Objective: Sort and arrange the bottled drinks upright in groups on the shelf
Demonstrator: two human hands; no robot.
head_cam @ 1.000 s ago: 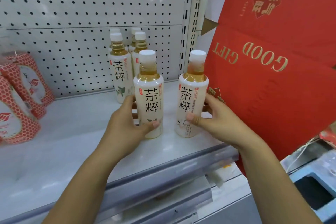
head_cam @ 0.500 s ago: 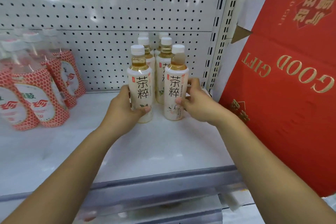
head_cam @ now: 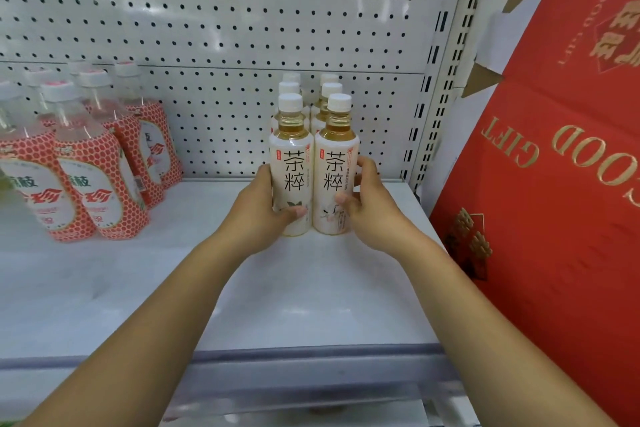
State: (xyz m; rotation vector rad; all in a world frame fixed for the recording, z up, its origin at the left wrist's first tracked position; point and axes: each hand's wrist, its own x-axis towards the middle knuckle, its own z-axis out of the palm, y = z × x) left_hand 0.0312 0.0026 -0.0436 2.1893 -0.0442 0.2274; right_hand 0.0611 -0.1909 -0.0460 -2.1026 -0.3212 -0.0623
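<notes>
- On the shelf [head_cam: 311, 295], the left tea bottle [head_cam: 292, 166] and right tea bottle [head_cam: 335, 170] stand upright, touching, in front of matching bottles [head_cam: 290, 88].
- I see my left hand [head_cam: 258, 210] gripping the left one, fingers curled round it.
- My right hand [head_cam: 374, 208] grips the right one likewise.
</notes>
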